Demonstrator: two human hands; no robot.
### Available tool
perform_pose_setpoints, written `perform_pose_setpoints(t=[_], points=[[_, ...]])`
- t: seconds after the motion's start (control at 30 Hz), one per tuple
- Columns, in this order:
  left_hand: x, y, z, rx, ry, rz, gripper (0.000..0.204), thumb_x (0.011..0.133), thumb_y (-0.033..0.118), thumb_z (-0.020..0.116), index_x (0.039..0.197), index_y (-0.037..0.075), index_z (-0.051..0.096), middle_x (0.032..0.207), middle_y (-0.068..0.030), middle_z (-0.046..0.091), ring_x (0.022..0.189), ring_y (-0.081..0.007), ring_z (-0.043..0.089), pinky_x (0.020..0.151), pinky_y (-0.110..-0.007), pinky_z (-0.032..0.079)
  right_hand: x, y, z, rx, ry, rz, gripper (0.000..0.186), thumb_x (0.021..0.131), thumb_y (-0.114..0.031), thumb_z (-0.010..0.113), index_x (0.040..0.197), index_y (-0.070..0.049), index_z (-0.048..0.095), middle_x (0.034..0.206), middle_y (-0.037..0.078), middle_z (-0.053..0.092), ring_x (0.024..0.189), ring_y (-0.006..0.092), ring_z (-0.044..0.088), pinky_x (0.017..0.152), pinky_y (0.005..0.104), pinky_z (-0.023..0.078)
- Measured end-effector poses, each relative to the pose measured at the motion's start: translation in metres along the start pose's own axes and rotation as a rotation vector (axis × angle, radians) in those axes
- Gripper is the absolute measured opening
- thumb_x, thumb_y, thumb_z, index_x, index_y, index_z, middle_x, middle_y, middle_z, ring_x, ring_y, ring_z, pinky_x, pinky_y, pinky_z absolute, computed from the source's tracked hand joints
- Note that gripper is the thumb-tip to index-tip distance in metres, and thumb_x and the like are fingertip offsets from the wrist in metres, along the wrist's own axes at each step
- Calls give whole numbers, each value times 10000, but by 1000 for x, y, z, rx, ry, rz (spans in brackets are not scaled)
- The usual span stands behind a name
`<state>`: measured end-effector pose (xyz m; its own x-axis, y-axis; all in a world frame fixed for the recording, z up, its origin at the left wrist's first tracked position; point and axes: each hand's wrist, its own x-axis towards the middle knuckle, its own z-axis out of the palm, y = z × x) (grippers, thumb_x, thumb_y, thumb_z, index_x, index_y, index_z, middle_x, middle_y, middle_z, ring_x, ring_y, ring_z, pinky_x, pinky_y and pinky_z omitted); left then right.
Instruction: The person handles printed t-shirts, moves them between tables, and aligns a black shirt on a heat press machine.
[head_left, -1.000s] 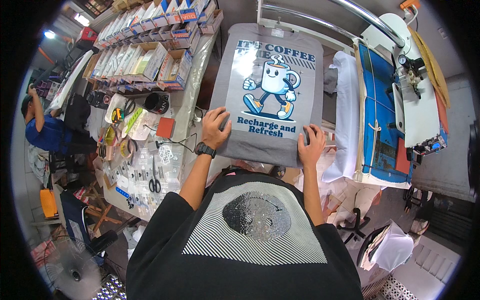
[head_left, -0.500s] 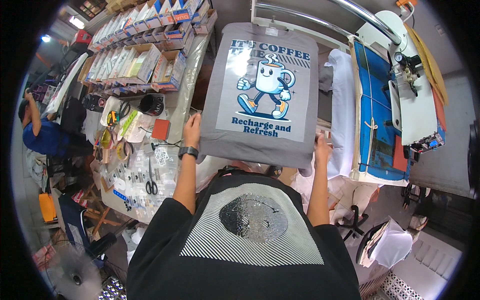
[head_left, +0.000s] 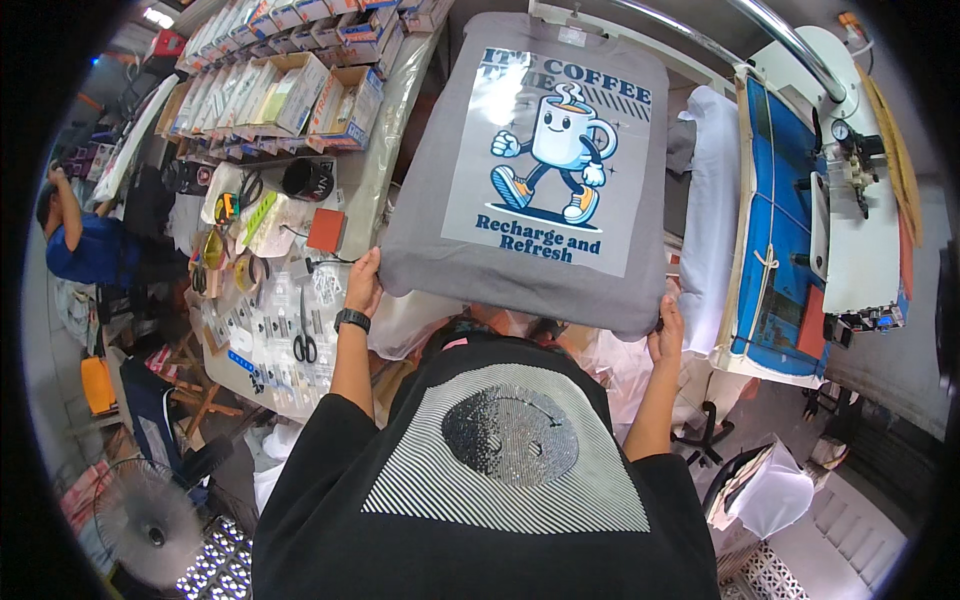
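Both hands grasp the near edge of a grey T-shirt (head_left: 530, 280). The left hand (head_left: 364, 282), fingers bent and closed on the fabric, grips the near left corner; a dark watch (head_left: 352, 319) encircles its wrist. The right hand (head_left: 668, 330) is likewise partly closed, pinching the near right corner, its fingertips partly hidden by the cloth. The garment lies spread in front of the person, collar at the far end, between the two hands and beyond them; what supports it is hidden. Its front bears a glossy panel with a print of a smiling, walking cup (head_left: 562, 140) between lines of dark blue lettering.

To the left stands a cluttered worktop (head_left: 393, 130). Nearest the left hand are a flat red-orange block (head_left: 326, 230) and black-handled scissors (head_left: 305, 346); farther off are a black mug (head_left: 308, 180), rolls of tape (head_left: 250, 270) and rows of cardboard boxes (head_left: 290, 95).

To the right of the garment runs a length of white cloth (head_left: 706, 230), then a blue panel (head_left: 770, 200) tied with cord. At the far left, a person in blue (head_left: 92, 250) raises one arm; a fan (head_left: 150, 530) stands below.
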<state>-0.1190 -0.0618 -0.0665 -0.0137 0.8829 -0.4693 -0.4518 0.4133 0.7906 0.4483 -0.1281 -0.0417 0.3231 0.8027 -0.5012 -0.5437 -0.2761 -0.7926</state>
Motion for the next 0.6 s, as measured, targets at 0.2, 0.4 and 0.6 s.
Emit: perform_pose_setpoints(t=[0.2, 0.4, 0.6], points=[[0, -5, -13, 19, 62, 61, 232, 997, 251, 567, 1075, 45, 640, 1062, -29, 682, 978, -136, 631, 881, -307, 486, 2, 1, -11, -67, 35, -73, 197, 933, -240, 680, 985, -54, 638, 969, 20, 658, 885, 124, 588, 848, 288, 461], [0, -4, -12, 19, 86, 98, 200, 984, 241, 593, 1053, 60, 643, 1036, -21, 679, 955, -124, 623, 875, -290, 475, 4, 4, -13, -72, 65, -106, 201, 927, -235, 688, 984, -47, 643, 950, 27, 660, 874, 126, 591, 833, 286, 469], [4, -5, -30, 49, 71, 127, 212, 981, 247, 598, 1086, 65, 629, 1064, -28, 671, 967, -138, 622, 877, -303, 476, 4, 7, -20, -41, 69, -126, 221, 918, -220, 697, 1003, -22, 647, 951, 48, 673, 883, 135, 606, 818, 293, 492]])
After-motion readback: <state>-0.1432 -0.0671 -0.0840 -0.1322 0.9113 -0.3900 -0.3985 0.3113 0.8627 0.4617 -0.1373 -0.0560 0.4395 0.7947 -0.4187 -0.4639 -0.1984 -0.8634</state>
